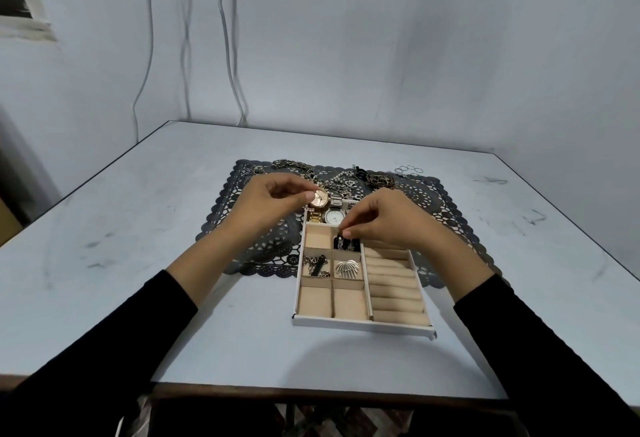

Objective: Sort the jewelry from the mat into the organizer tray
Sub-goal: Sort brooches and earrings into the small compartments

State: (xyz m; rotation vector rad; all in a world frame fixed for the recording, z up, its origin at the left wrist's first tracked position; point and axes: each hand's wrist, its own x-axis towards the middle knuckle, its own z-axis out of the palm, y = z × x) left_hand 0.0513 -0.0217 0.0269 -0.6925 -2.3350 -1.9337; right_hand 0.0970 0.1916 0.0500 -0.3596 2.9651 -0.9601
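The right hand [388, 223] pinches a small dark jewelry piece [346, 242] over a far compartment of the organizer tray [360, 326]. The left hand [270, 204] pinches a rose-gold watch [319, 198] above the tray's far end. The tray's far end overlaps the lace mat [242, 228] on the desk [138, 228].

The piece [342, 238] pinched by the right hand [391, 218] is too small to identify.

Long black sleeves on both arms: L sleeve [117, 346], R sleeve [543, 353], plain fabric, snug fit, cuffs stopping mid-forearm, wrists uncovered. L hand [273, 199] & R hand [386, 222] bare, nails short.
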